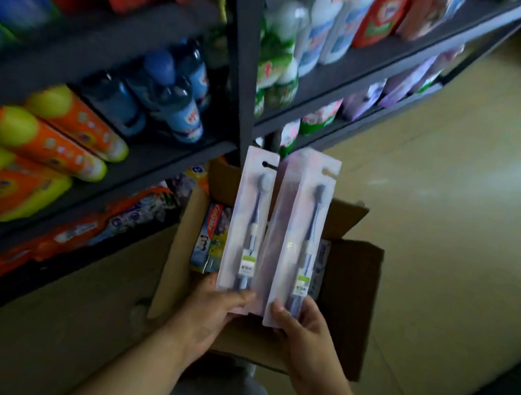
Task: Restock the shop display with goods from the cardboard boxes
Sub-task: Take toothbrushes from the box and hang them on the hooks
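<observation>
From the head camera we look down along both bare forearms, which reach forward over an open cardboard box on the floor beside the dark shelving. Our left hand grips the bottom end of one toothbrush pack, thumb laid across the front of the card and fingers curled behind it. Our right hand does the same with a second toothbrush pack, thumb on the front near the lower edge. The two hands are close but apart, each clamped on its own pack. Both packs stand nearly upright above the box, side by side, their inner edges touching or overlapping; we cannot tell which.

Each pack is a pale card with a hang slot at the top and a dark blue brush under clear plastic. Each carries a small green and white label low on the handle, with print too small to read.

Inside the box, to the left of the packs, lies a toothpaste carton on which we read "Colgate" in white on red. The shelves hold orange and yellow bottles, blue bottles and white and green bottles, whose labels are blurred.
</observation>
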